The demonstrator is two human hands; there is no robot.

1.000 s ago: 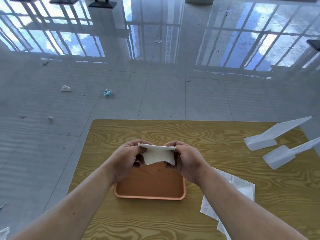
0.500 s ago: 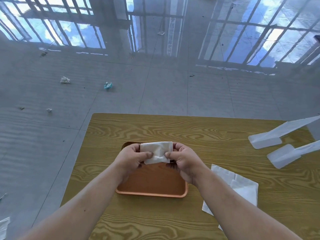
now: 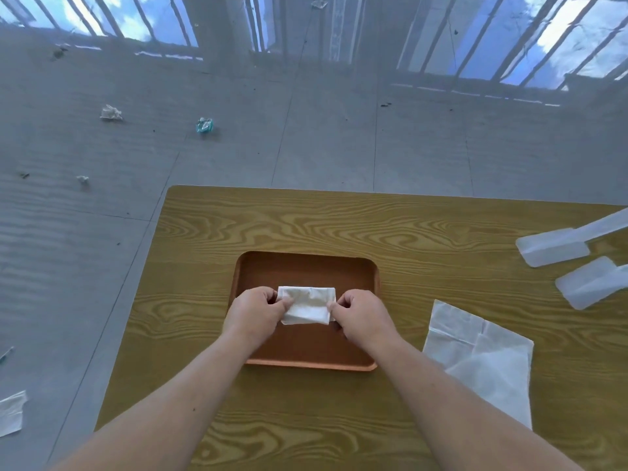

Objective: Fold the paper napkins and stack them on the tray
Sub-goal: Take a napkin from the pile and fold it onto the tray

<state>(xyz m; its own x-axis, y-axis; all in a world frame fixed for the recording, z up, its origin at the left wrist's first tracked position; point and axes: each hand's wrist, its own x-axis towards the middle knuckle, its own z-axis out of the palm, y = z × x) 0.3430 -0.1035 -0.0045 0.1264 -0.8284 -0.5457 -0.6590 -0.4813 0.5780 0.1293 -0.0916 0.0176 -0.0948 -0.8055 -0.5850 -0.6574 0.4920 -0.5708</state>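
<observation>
Pinches folded napkin (image 3: 307, 305) at both ends, left hand (image 3: 253, 312) and right hand (image 3: 362, 317), each grip clamped on it, low over tray (image 3: 306, 268), perhaps touching, apparently to hold folds flat for stacking.

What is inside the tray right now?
One folded napkin, pinched by the left hand and right hand; the tray shows bare brown floor around it. Anything beneath napkin and hands is covered.
</observation>
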